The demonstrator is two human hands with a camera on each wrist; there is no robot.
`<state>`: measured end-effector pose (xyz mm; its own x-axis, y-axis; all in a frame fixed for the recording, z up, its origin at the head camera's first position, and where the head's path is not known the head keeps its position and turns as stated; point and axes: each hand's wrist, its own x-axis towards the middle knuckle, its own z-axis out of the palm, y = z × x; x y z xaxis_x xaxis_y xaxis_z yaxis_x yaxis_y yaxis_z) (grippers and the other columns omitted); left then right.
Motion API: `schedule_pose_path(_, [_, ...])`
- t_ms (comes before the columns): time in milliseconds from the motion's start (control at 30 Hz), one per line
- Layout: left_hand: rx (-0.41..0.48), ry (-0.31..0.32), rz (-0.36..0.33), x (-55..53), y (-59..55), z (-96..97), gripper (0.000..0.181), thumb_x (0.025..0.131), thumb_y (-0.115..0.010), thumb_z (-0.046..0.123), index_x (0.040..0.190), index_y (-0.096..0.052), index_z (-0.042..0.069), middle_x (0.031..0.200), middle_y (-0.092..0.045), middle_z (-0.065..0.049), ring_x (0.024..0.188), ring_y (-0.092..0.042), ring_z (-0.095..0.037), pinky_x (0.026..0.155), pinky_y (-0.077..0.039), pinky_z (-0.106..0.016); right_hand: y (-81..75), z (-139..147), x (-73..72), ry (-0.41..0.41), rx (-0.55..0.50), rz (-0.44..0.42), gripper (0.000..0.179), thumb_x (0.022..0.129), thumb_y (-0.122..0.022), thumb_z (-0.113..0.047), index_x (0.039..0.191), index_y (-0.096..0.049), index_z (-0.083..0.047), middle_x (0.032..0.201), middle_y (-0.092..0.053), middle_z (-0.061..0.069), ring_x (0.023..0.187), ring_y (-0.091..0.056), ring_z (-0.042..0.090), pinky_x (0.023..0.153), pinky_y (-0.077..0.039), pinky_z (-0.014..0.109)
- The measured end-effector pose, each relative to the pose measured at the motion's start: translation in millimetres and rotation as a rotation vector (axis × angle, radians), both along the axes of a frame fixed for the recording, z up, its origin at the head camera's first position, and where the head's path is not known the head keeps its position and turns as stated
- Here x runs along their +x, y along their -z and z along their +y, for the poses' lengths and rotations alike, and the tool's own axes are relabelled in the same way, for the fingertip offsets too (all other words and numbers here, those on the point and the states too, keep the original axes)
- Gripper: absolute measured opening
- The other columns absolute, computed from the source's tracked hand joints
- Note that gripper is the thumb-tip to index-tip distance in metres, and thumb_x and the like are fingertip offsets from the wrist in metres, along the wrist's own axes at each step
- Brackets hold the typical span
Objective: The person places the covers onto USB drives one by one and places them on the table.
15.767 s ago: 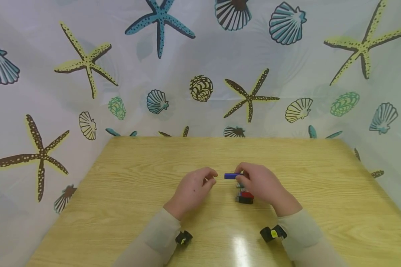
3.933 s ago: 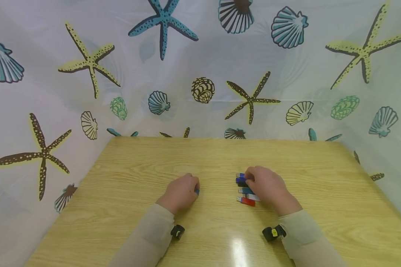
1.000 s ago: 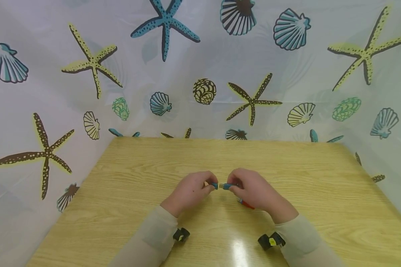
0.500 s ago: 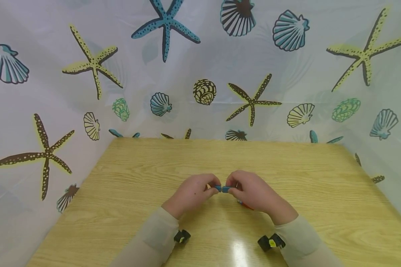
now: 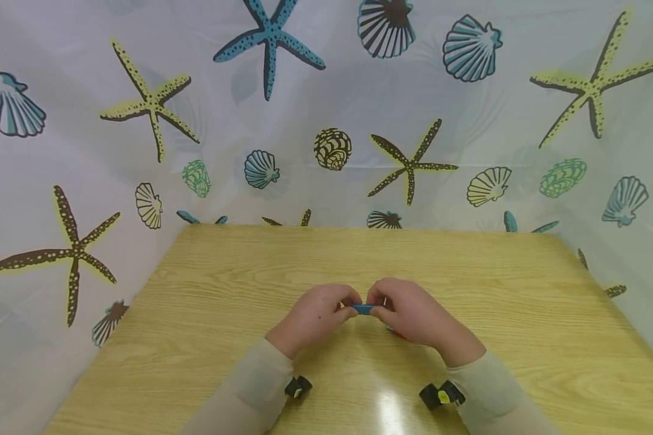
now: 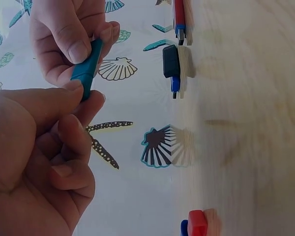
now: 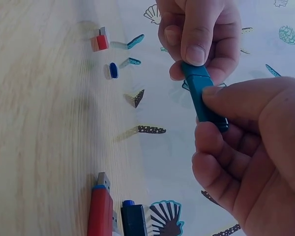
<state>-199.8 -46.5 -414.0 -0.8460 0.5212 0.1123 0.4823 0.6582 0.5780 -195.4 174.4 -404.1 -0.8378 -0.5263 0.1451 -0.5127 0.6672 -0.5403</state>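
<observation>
Both hands meet over the middle of the table on one teal USB flash drive point(image 5: 363, 309). My left hand point(image 5: 317, 314) pinches its cap point(image 7: 193, 70) between thumb and fingers. The drive's body point(image 7: 200, 101) is in the pinch of my right hand point(image 5: 413, 314). Cap and body stand end to end in one line, a thin seam between them, and no metal plug shows. A red USB stick point(image 7: 101, 209), with its plug bare, lies on the table beside a dark stick point(image 7: 133, 220); in the head view the right hand mostly covers them.
Small caps lie on the left part of the table: a blue one point(image 7: 113, 70) and a red one point(image 7: 102, 41), largely hidden by the left hand in the head view. A patterned cloth point(image 5: 305, 121) stands behind the wooden table point(image 5: 250, 254).
Earlier, the right hand was at the row of sticks and the left held a small teal piece. One second ago a bare plug faced the cap across a gap; now the gap has closed.
</observation>
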Motion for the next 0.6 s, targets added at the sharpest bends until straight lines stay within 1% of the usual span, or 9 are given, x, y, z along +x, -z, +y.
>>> schedule_pose_path(133, [0.007,-0.005,-0.004,0.9,-0.4,1.1,0.009,0.098,-0.069,0.019,0.106,-0.073,0.018,0.092,-0.066,0.014,0.082,-0.059,-0.003,0.074,-0.051,-0.025,-0.4,-2.2,0.3,0.001,0.02,0.026,0.012,0.095,-0.072,-0.013,0.092,-0.063,-0.019,0.082,-0.057,-0.01,0.069,-0.051,0.009,0.063,-0.047,0.03])
schedule_pose_path(367, [0.045,-0.01,-0.044,1.8,-0.8,1.6,0.007,0.098,-0.07,0.018,0.104,-0.073,0.018,0.09,-0.066,0.014,0.08,-0.06,-0.003,0.071,-0.051,-0.024,-2.3,-3.9,1.1,0.001,0.038,0.05,0.011,0.095,-0.073,-0.013,0.093,-0.065,-0.019,0.084,-0.059,-0.012,0.073,-0.053,0.009,0.067,-0.048,0.03])
schedule_pose_path(500, [0.054,-0.008,-0.05,2.1,-1.1,3.9,0.005,0.097,-0.071,0.017,0.101,-0.073,0.018,0.087,-0.065,0.015,0.077,-0.059,-0.004,0.069,-0.051,-0.024,-4.2,-4.0,2.0,-0.016,0.045,0.069,0.011,0.094,-0.074,-0.012,0.093,-0.065,-0.019,0.085,-0.059,-0.012,0.074,-0.053,0.008,0.068,-0.048,0.03])
schedule_pose_path(600, [0.048,-0.003,-0.045,1.6,-0.9,5.8,0.005,0.097,-0.07,0.018,0.102,-0.073,0.018,0.088,-0.065,0.015,0.077,-0.059,-0.004,0.07,-0.051,-0.024,-4.8,-3.6,1.8,-0.016,0.048,0.073,0.011,0.094,-0.074,-0.011,0.093,-0.065,-0.019,0.085,-0.06,-0.013,0.074,-0.053,0.007,0.068,-0.048,0.03])
